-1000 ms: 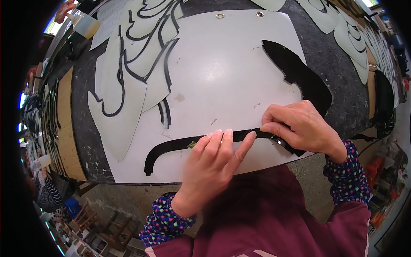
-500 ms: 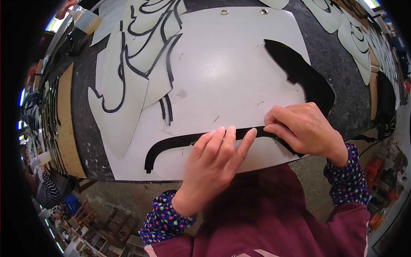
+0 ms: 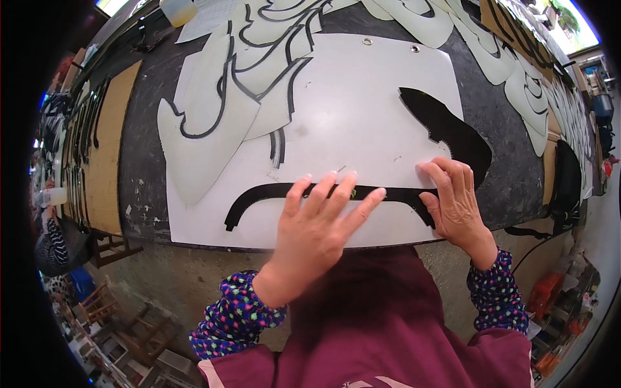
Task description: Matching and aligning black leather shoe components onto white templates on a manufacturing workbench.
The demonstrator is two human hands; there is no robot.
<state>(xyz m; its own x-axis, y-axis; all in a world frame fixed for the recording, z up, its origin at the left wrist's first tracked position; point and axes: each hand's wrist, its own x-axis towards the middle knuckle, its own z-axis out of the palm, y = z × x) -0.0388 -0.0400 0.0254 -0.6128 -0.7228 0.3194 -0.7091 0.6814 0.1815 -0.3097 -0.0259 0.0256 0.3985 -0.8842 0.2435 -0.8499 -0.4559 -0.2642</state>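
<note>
A narrow black curved strip (image 3: 268, 191), bent down at both ends, lies along the near part of a white sheet (image 3: 362, 97). My left hand (image 3: 317, 220) rests over its middle, fingers stretched out and pressing flat. At the strip's right bend is my right hand (image 3: 458, 204), thumb and fingers apart, the thumb touching or just over the strip. A wider black piece (image 3: 446, 123) with a notched inner edge lies beyond my right hand, which hides a little of it. Small greenish specks show between my left fingers; I cannot tell what they are.
Pale shaped pieces (image 3: 207, 152) with dark edging overlap at the left and back; more pale pieces (image 3: 524, 97) lie at the far right. Cardboard (image 3: 113, 149) with black strips stands left. A bottle of yellowish liquid (image 3: 178, 10) is at the back. The dark table (image 3: 145, 194) surrounds the sheet.
My right hand has gone from a pinch on the strip to spread fingers. My left hand stays flat on the strip. The whole view has shifted, showing more of the table's far side.
</note>
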